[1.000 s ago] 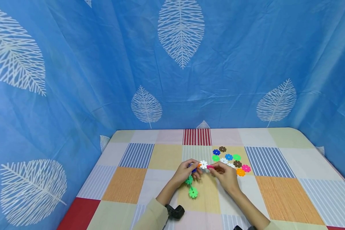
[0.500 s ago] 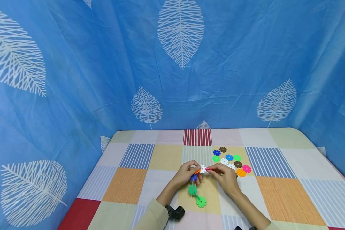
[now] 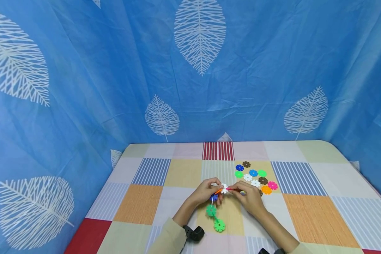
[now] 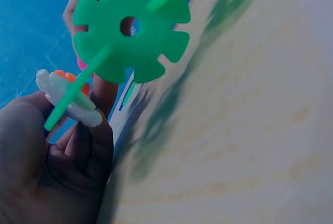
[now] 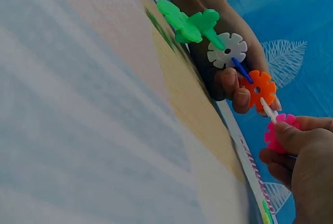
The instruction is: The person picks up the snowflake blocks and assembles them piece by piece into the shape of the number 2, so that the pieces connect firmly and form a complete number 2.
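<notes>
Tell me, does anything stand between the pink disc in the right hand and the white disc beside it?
Nothing visible does: in the right wrist view, the pink disc, pinched by the right hand, appears to meet the white disc directly. The loose discs lie off to the right.

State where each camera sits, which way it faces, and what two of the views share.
Head: on the person's head, facing forward and down over the patterned tabletop to the blue backdrop; left hand, right hand and both forearms show.
Left wrist: on that wrist, facing past the left hand to a green disc, close up; more fingers show partly behind the disc.
Right wrist: on that wrist, facing along the right hand to the left; both hands show.
Shared: head and right wrist both show the pink disc and orange disc.
</notes>
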Tool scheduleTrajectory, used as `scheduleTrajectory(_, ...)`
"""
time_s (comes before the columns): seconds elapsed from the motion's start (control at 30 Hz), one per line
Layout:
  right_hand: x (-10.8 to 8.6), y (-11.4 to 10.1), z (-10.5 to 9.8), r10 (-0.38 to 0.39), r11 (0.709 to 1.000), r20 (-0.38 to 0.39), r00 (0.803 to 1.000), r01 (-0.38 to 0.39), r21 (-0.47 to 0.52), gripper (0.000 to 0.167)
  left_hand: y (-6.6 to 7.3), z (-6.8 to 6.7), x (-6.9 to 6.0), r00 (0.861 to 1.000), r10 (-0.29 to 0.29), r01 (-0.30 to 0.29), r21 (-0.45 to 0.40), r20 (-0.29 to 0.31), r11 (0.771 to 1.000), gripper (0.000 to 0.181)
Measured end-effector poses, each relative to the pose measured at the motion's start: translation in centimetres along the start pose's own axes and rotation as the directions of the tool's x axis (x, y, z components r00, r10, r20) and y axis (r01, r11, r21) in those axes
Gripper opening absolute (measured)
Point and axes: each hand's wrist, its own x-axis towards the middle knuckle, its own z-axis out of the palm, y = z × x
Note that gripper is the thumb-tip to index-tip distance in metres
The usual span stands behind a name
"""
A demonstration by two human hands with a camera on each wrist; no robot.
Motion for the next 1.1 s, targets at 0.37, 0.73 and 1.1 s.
scheduleTrajectory(0.37,0.3,1.1,-1.8,0.211,0.978,0.125,0.97,-0.21,-0.017,0.039,-0.5,0.1,0.3,0.985,0.029,-0.051,-0.128,-0.17,0.99,0.026)
scheduleTrajectory(0.73,-0.9,4.1,-5.4,0.287,0.952,0.254,0.924,-0.246,-0.18,0.031,-0.4,0.0,0.3,0.979,0.05,-0.079,-0.143,-0.195,0.987,0.026)
scheduleTrajectory(1.1,-0.3,3.1,-4.4,0.418,0.908,0.194,0.887,-0.411,-0.081,0.021,-0.4,0.0,0.2,0.985,0.016,-0.043,-0.154,-0.173,0.987,0.024)
